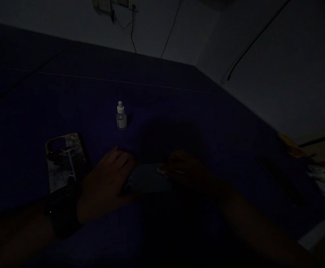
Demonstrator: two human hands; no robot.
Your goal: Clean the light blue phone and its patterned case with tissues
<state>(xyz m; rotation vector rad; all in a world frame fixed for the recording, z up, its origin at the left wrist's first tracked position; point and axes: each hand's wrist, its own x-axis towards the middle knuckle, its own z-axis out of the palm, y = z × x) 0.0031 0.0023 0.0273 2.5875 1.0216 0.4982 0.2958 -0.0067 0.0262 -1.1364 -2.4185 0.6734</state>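
The case [67,160] lies off to the left, the dropper bottle [121,121] stands capped; the left hand [109,180] clasps one end of the phone [150,179] on the table [165,104]; the right hand [189,171] seemingly pinches a white piece [161,171] at the other; what's left, I can't tell

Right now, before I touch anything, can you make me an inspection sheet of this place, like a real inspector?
Surface: dark blue-purple, dimly lit, shadowed around the hands.
Job's things: a phone-like slab lies between the hands; a small white piece is on it.
Clutter: dropper bottle, upright; patterned phone case beside the left forearm; dark flat object and pale crumpled items at right.
Hands: left hand, watch on wrist, holds the slab's left end; right hand is at the white piece, grip too dark to tell.
Cables: thin black ones hang on the back wall.
Surroundings: pale walls; other people, nothing seen.
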